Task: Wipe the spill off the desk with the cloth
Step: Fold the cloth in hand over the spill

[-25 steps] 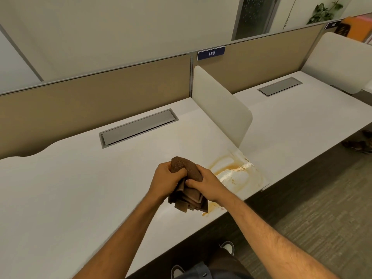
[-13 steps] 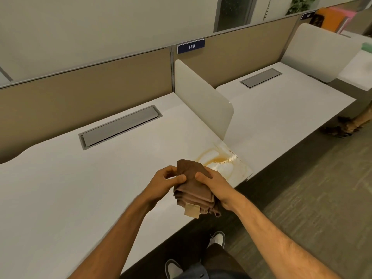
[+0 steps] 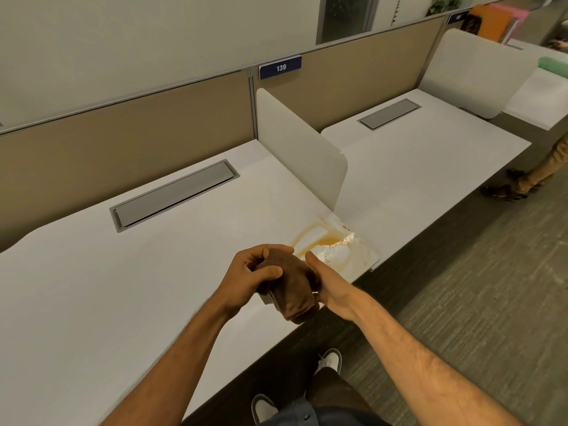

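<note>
A folded brown cloth (image 3: pixel 290 287) is held above the front edge of the white desk (image 3: pixel 123 287). My left hand (image 3: pixel 255 273) grips its top and left side. My right hand (image 3: pixel 327 284) holds its right side from below. An orange-brown spill (image 3: pixel 325 244) with a glossy wet patch lies at the desk's front right corner, just beyond the hands. The cloth is off the desk surface and does not touch the spill.
A white divider panel (image 3: pixel 301 152) stands at the desk's right side, with a second white desk (image 3: pixel 430 161) beyond it. A grey cable hatch (image 3: pixel 175 195) is set into the desk at the back. Another person's legs (image 3: pixel 534 176) stand at far right.
The hands turned the cloth over, so the folded layers and tag no longer show. The view shifted slightly; the spill is unchanged.
</note>
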